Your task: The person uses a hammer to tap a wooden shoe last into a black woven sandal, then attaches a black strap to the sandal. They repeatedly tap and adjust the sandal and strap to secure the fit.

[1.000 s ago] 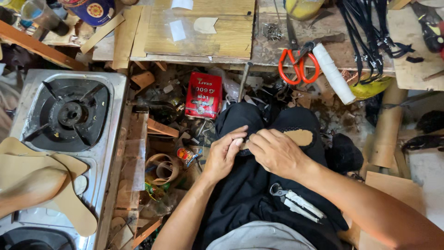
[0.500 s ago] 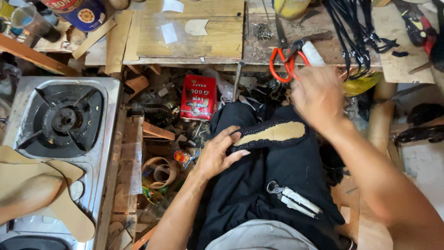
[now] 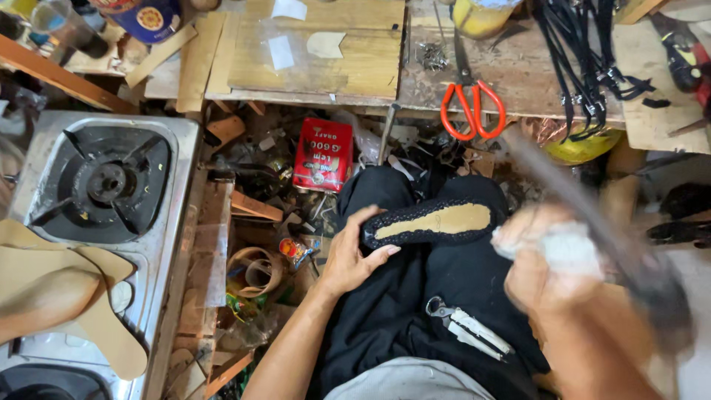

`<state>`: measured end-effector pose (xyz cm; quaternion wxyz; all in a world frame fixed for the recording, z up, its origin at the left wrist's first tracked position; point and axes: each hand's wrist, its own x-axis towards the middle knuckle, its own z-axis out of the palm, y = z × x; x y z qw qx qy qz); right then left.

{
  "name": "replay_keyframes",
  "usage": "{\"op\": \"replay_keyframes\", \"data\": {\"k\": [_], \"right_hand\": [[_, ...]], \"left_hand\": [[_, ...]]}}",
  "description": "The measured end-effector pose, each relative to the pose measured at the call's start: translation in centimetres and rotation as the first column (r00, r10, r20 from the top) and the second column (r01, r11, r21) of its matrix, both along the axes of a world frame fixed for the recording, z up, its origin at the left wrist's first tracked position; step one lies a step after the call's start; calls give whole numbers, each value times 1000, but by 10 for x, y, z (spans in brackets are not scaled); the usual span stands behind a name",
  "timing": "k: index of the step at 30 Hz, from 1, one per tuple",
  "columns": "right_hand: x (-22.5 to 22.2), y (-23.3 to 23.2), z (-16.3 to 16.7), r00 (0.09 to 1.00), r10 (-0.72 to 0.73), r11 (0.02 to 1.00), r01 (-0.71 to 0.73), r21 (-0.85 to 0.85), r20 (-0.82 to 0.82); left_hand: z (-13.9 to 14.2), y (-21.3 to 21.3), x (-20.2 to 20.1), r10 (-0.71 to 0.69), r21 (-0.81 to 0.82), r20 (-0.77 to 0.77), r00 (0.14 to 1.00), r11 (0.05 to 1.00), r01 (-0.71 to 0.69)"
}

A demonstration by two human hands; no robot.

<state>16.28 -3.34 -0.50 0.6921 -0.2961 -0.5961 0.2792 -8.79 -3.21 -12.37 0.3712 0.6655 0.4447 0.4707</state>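
The left hand [image 3: 352,255] pins the heel end of a black shoe sole [image 3: 432,221] with a tan insole, lying across the lap just right of its fingers. Further right, the blurred right hand [image 3: 552,270] grips a white-wrapped handle of a long dark tool [image 3: 592,230]. Pliers [image 3: 466,328] rest below, between both hands.

black shoe sole [image 3: 433,222], tan insole face up, lying flat across the lap, toe pointing right, heel end left; hammer [image 3: 592,237] blurred at right
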Motion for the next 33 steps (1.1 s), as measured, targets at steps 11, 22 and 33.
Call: {"op": "replay_keyframes", "data": {"k": [11,22,33], "right_hand": [[-11,-65,-28,890,180,926,-10,-377,419],[-31,-51,-83,745,62,902,242,-357,664],[-32,-45,-58,642,181,912,173,-371,745]], "left_hand": [[-4,0,3,-10,3,-92,996,1000,10],[0,-6,-11,-6,108,-130,991,994,21],[6,0,-13,-15,120,-258,966,992,48]]}}
